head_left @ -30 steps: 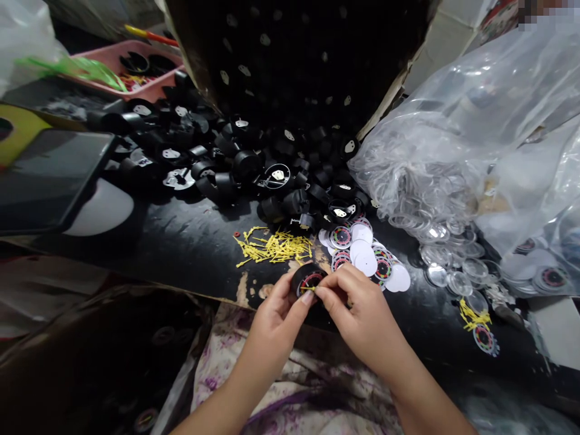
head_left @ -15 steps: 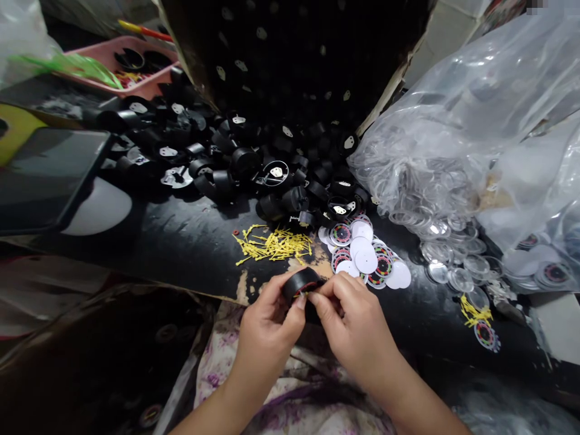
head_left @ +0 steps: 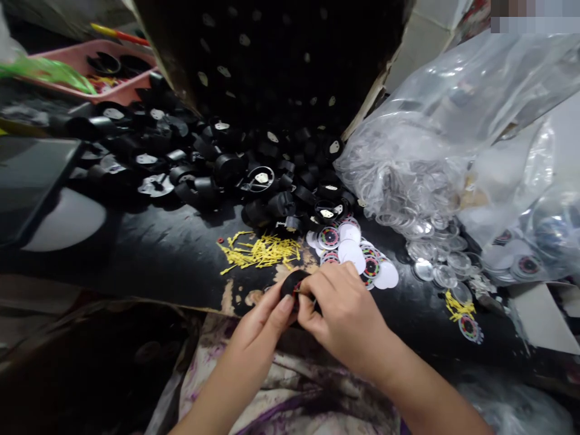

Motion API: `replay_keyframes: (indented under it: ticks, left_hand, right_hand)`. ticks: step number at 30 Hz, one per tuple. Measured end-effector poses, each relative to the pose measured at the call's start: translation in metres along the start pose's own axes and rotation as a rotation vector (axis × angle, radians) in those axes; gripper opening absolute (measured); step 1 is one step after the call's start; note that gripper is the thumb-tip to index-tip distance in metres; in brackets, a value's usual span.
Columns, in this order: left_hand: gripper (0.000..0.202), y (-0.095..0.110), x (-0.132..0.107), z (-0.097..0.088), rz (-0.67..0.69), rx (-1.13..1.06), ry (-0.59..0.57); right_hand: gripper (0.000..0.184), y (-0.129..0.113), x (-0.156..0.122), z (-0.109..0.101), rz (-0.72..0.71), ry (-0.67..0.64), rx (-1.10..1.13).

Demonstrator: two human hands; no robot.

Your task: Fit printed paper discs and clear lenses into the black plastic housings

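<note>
Now both hands close on one black round housing [head_left: 291,282] at the near edge of the tabletop [head_left: 172,248]. Left hand [head_left: 265,320] fingers pinch its side. Right hand [head_left: 347,314] fingers curl over its dial face, which was open to view a second ago; only a red sliver, possibly, shows now.

Both bare forearms come up from below and converge on the small black casing [head_left: 290,283]. The left hand [head_left: 261,321] lies below and left of the casing, thumb and fingertips pinched on its near rim. The right hand [head_left: 347,315] curls over the casing's right side, knuckles up, fingers bent inward and closed against it.
</note>
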State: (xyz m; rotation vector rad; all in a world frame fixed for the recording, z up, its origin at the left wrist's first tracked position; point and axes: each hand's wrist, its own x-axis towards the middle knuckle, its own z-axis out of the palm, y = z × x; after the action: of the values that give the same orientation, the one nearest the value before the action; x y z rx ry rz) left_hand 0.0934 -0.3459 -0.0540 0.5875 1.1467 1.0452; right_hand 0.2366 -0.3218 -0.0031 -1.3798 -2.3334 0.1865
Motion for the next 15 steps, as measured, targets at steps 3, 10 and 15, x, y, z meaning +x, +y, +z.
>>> replay_keyframes:
  ticks: [3, 10, 15]
  left_hand:
    - [0.034, -0.008, 0.000, 0.008, -0.137, -0.191, 0.005]
    - [0.040, -0.022, 0.016, -0.002, 0.015, 0.089, -0.018]
    - [0.036, -0.019, 0.017, 0.001, 0.024, -0.080, -0.036]
  right_hand:
    - [0.010, -0.005, 0.002, 0.001, 0.139, -0.006, 0.036]
    - [0.009, 0.033, 0.000, -0.016, 0.273, -0.116, 0.343]
    - [0.029, 0.132, 0.003, -0.033, 0.528, 0.195, -0.223]
